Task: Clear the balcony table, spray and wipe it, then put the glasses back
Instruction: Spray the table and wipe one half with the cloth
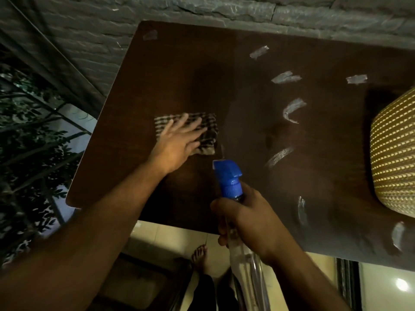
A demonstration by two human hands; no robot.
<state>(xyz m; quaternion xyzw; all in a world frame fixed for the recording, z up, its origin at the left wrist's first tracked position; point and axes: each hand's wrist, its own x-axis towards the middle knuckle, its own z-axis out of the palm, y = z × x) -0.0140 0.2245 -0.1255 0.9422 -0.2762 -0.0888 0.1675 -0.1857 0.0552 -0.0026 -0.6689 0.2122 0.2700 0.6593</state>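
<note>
Head view looks down on the dark table [247, 63], no glasses in sight. The left hand [177, 142] lies flat, fingers straight, pressing the checked cloth [208, 129] near the table's left half, while the right hand [249, 218] is wrapped round the spray bottle [229, 176] at the table's near edge, nozzle aimed inward. Pale smears [285, 77] remain on the table's right half — best to sweep that way in long overlapping strokes with even pressure, spraying just ahead of the cloth

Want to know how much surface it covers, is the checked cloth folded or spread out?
Folded. The checked cloth lies as a small compact rectangle under the left hand on the dark brown wooden table.
</note>
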